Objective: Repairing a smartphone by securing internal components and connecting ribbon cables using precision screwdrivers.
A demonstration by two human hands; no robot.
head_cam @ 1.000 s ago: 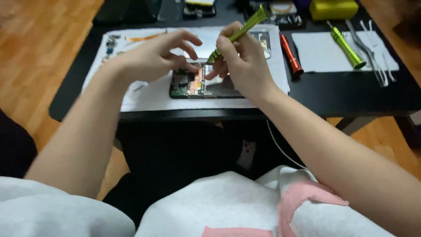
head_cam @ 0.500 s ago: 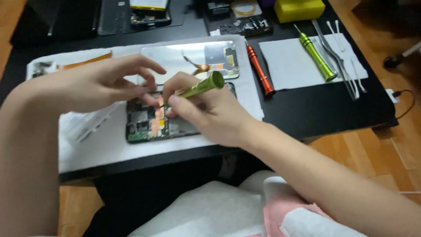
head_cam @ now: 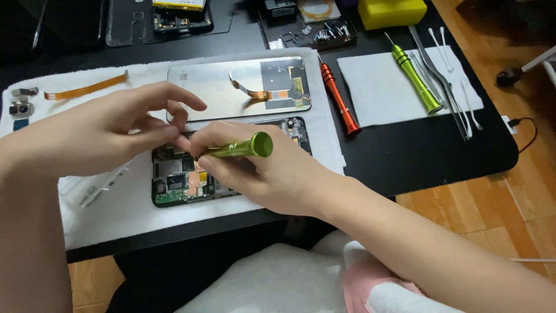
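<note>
An opened phone body (head_cam: 179, 182) with green circuit boards lies on a white mat (head_cam: 110, 214) near the table's front edge. My right hand (head_cam: 266, 174) grips a green screwdriver (head_cam: 240, 148), its tip pointing left and down onto the phone's upper part. My left hand (head_cam: 98, 136) hovers over the phone's left end, fingers curled, with fingertips touching near the screwdriver tip. I cannot see anything held in it. The detached screen panel (head_cam: 231, 87) with an orange flex cable lies just behind the phone.
A red screwdriver (head_cam: 339, 101) lies right of the screen. On a white cloth (head_cam: 376, 93) rest another green screwdriver (head_cam: 414, 72), tweezers and cotton swabs. An orange ribbon cable (head_cam: 87, 87) and small camera parts (head_cam: 20, 104) sit far left. A yellow box (head_cam: 391, 11) and parts tray (head_cam: 307, 29) stand behind.
The view has swung left and closer. My right hand has tilted the green screwdriver lower, its tip brought down to the phone under my left fingertips.
</note>
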